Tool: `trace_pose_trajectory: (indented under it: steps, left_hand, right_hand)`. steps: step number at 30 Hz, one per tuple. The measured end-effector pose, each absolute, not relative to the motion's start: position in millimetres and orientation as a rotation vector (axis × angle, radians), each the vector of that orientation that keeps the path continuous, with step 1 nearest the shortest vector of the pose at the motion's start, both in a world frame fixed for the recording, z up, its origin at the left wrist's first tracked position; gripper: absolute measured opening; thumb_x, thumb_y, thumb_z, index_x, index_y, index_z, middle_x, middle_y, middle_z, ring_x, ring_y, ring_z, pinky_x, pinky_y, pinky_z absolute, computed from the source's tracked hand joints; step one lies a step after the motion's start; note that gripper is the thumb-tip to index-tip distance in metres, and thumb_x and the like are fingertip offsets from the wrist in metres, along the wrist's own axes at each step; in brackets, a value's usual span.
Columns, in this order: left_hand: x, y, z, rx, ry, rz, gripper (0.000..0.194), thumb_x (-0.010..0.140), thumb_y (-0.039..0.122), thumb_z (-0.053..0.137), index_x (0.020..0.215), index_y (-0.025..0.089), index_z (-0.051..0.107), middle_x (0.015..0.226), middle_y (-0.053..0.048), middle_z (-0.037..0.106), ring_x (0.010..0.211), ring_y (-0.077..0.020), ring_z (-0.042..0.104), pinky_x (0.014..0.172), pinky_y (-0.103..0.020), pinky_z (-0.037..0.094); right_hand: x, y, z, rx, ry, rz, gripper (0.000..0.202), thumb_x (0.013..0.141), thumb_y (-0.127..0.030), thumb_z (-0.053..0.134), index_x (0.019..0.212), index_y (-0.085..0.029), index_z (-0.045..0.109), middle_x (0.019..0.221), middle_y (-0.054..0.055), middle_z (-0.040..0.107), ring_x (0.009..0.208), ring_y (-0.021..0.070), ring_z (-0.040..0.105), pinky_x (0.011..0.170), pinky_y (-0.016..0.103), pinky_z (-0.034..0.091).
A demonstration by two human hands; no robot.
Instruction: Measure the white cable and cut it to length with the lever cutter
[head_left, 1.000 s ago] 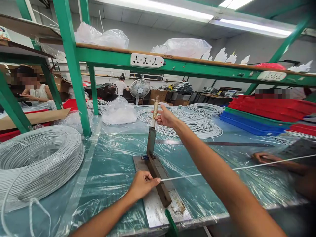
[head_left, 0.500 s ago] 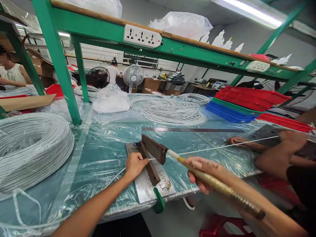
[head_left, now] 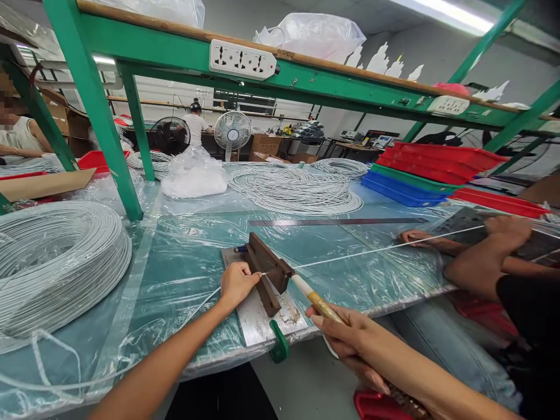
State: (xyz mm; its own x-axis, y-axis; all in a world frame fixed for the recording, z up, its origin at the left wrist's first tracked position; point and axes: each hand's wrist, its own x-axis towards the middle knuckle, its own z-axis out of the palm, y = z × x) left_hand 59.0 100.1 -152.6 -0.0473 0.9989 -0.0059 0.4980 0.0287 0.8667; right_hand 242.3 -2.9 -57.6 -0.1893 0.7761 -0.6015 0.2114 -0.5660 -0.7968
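My left hand (head_left: 238, 284) pinches a white cable (head_left: 205, 302) at the near bar of a brown metal lever cutter (head_left: 269, 269). From the far side of the cutter the cable continues right to a co-worker's hands. My right hand (head_left: 345, 332) is wrapped round the cutter's handle (head_left: 311, 293), which is white and yellowish. The rear of the handle is mostly hidden by my hand and forearm. The cutter's arm is lowered close to the bar, and the exact contact with the cable is too small to tell. A metal base plate (head_left: 254, 332) lies under the cutter.
A green clamp (head_left: 279, 343) sits at the table's front edge. A large cable coil (head_left: 65, 262) lies left, and loose coils (head_left: 297, 189) lie behind. Beyond the cutter is a steel ruler (head_left: 336, 222). Stacked trays (head_left: 420, 172) and a co-worker's hand (head_left: 507, 230) are at right.
My right hand has lowered the handle, and the cutter's arm has come down towards the bar. My left hand still pinches the cable at the same place. The view has shifted slightly.
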Motion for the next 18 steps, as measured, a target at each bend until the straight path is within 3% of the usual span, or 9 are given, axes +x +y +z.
trace_pose_trajectory:
  steps: [7, 11, 18]
  left_hand:
    - [58.0, 99.7, -153.4, 1.538, 1.61, 0.961, 0.034, 0.066, 0.036, 0.063, 0.048, 0.018, 0.04, 0.045, 0.007, 0.039, 0.046, -0.009, 0.036, 0.048, -0.023, 0.019]
    - [58.8, 101.6, -157.3, 1.522, 1.584, 0.982, 0.034, 0.065, 0.037, 0.063, 0.047, 0.018, 0.04, 0.045, 0.006, 0.039, 0.047, -0.0092, 0.037, 0.048, -0.022, 0.02]
    - [52.9, 103.1, -165.2, 1.444, 1.447, 1.07, 0.036, 0.065, 0.037, 0.063, 0.047, 0.018, 0.038, 0.044, 0.007, 0.033, 0.045, -0.0081, 0.032, 0.047, -0.022, 0.018]
  right_hand:
    - [237.7, -9.2, -56.2, -1.648, -1.268, 1.687, 0.055, 0.064, -0.053, 0.056, 0.104, -0.019, 0.039, 0.041, -0.015, 0.027, 0.023, 0.0034, 0.017, 0.027, 0.017, 0.007]
    - [239.6, -9.2, -55.5, -1.662, -1.312, 1.646, 0.054, 0.066, -0.052, 0.054, 0.105, -0.019, 0.04, 0.042, -0.014, 0.028, 0.024, 0.0045, 0.018, 0.027, 0.018, 0.008]
    - [232.8, -31.8, -133.2, -1.636, -1.325, 1.382, 0.038, 0.069, -0.054, 0.057, 0.081, -0.02, 0.047, 0.051, -0.008, 0.036, 0.034, 0.0039, 0.024, 0.034, 0.018, 0.018]
